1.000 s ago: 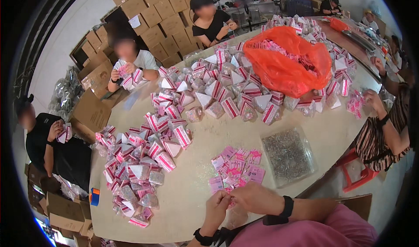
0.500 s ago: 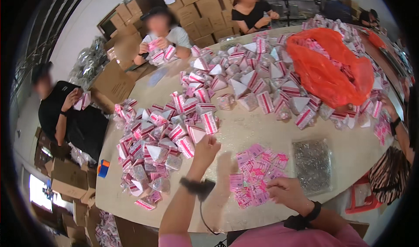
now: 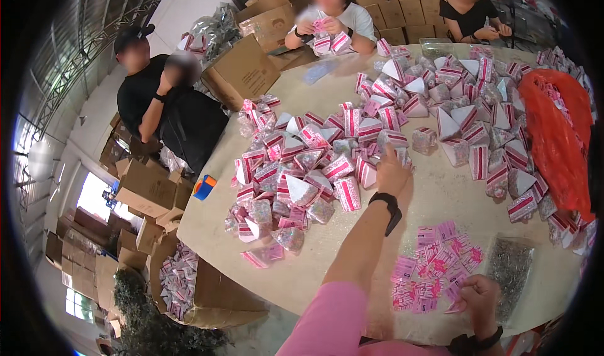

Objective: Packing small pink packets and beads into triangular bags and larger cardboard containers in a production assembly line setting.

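My left hand (image 3: 394,172) reaches over the right side of a heap of small clear packets (image 3: 302,189) with white and pink-striped wedge shapes. Its fingers stretch toward a glittery packet (image 3: 391,139); whether they press on it is hard to see. Close to the table's near edge, my right hand (image 3: 479,298) is closed, with a pink card (image 3: 454,306) at its fingertips. Just left of that hand lies a spread of pink printed cards (image 3: 434,265). A flat clear bag of small dark pieces (image 3: 513,274) rests beyond it to the right.
A second packet heap (image 3: 469,113) covers the far right, beside a red plastic bag (image 3: 557,142). An orange-blue tape dispenser (image 3: 204,187) sits at the left table edge. Several people stand around the table. Cardboard boxes (image 3: 242,73) line the left side and back.
The view has swung left, so the table appears shifted right. My left hand has moved forward and right along the packet heap, its fingers now extended. My right hand stays by the pink cards.
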`<state>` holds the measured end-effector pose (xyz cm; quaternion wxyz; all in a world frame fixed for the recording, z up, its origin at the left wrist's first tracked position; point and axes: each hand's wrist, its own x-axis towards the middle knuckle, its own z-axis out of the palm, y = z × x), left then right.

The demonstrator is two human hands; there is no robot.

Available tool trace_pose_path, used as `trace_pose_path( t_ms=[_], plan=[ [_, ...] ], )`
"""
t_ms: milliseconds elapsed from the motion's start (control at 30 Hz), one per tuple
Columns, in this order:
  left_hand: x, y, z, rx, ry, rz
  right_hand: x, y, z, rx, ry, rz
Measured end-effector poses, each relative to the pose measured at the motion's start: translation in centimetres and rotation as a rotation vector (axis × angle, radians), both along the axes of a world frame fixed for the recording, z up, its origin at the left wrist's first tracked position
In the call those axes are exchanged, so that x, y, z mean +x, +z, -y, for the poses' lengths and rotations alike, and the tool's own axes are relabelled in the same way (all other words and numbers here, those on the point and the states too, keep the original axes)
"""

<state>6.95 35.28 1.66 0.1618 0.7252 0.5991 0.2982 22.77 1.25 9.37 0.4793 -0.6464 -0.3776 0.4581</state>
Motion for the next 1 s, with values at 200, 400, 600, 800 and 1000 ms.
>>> trace_pose_path(
  t_ms=[200,400,600,800,1000],
  plan=[
    [-2.2,2.5,5.9,-0.077,-0.198,0.495,-0.3,-0.7,0.5,-0.028,-0.001,-0.235],
    [-7.8,6.4,17.7,-0.642,-0.229,1.2,-1.9,0.5,1.5,-0.058,0.021,-0.242],
    [-12.0,5.6,26.0,-0.77,-0.239,1.445,-4.7,1.5,2.0,-0.009,0.166,-0.216],
    [-12.3,5.2,28.9,-0.799,-0.237,1.485,-6.0,1.2,2.8,0.011,0.197,-0.213],
    [-13.4,5.4,30.2,-0.702,-0.278,1.62,-7.4,2.2,3.3,0.025,0.287,-0.173]
  ],
)
